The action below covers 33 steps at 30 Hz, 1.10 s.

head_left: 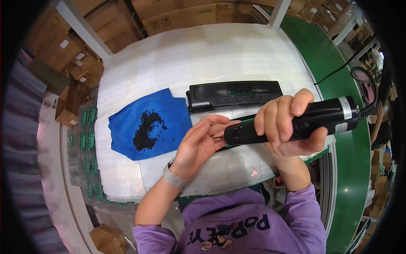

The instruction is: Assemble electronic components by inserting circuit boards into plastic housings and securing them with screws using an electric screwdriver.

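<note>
My right hand is wrapped round a black electric screwdriver, held level with its bit pointing left. The fingers of my left hand curl around the bit's tip; whatever they pinch is too small to make out. Beneath the screwdriver, part of a black and green piece shows, mostly covered by the tool and my hands. Left of my left hand, a heap of small black screws lies on a blue cloth. Just beyond my hands sits a long black plastic housing with slots and round buttons.
A white padded sheet covers the table. Along the right runs a green surface, with the screwdriver's cable above it. Clear trays of green boards stand at the left edge. Cardboard boxes are stacked behind.
</note>
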### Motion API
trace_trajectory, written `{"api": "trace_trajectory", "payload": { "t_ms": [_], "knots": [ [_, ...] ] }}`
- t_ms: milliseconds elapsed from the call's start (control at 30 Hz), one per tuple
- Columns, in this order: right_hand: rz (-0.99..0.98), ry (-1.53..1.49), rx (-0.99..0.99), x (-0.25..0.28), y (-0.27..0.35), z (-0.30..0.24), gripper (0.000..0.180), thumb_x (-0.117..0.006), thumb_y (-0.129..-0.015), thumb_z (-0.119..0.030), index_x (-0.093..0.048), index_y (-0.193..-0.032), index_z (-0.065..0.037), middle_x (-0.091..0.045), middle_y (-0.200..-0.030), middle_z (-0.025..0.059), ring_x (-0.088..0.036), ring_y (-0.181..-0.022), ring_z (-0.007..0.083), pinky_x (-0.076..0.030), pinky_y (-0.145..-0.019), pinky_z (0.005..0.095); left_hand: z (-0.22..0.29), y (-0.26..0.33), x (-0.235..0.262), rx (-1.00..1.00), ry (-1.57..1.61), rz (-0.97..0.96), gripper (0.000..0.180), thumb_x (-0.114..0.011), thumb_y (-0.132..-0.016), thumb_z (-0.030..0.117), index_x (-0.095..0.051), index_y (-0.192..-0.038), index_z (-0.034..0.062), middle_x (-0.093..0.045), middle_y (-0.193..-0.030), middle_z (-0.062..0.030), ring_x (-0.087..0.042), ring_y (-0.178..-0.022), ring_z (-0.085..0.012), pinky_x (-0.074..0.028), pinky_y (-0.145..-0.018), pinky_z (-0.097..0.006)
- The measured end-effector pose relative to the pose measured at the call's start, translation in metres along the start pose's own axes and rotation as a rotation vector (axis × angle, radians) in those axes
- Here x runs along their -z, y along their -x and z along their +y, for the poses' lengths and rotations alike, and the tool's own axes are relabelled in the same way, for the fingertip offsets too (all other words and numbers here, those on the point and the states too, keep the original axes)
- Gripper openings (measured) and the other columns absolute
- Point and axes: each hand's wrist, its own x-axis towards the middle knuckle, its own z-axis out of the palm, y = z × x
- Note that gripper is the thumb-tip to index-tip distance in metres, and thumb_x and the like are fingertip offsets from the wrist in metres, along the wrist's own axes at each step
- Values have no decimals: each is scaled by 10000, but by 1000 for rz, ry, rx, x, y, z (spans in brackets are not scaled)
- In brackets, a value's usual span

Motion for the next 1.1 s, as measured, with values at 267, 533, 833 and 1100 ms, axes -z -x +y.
{"api": "trace_trajectory", "payload": {
  "t_ms": [267, 533, 833, 1100],
  "knots": [
    [59, 144, -2, -3, 3, 2, 460, -594, -799, -491, -441, -927, -77, -477, -576, -19, -450, -410, 95, -422, -502, 283, 3, 3, -3, 13, -139, 48, 286, -392, -940, 193, -455, -1137, -4, -578, -1025, -113, -593, -927, -180, -460, -824, -293],
    [124, 55, 85, 11, 0, -21, 455, -536, -834, -476, -441, -968, -52, -458, -591, 3, -452, -437, 119, -429, -540, 314, 0, 4, 1, 30, -453, 178, 212, -508, -899, 99, -566, -991, -83, -632, -833, -146, -638, -705, -185, -518, -682, -267],
    [87, 27, 7, 10, -4, -21, 349, -586, -811, -374, -437, -912, -75, -477, -564, -9, -459, -405, 96, -418, -500, 284, -3, 4, -2, -57, -700, 171, 112, -634, -784, -3, -632, -873, -70, -647, -783, -104, -626, -703, -125, -502, -664, -220],
    [15, -7, -50, 15, -3, -20, 428, -561, -825, -430, -434, -968, -48, -476, -587, 10, -462, -430, 123, -435, -532, 302, -6, 5, 0, -154, -904, 186, 83, -670, -747, 22, -657, -804, -37, -646, -680, -63, -584, -611, -56, -457, -560, -181]
  ]
}}
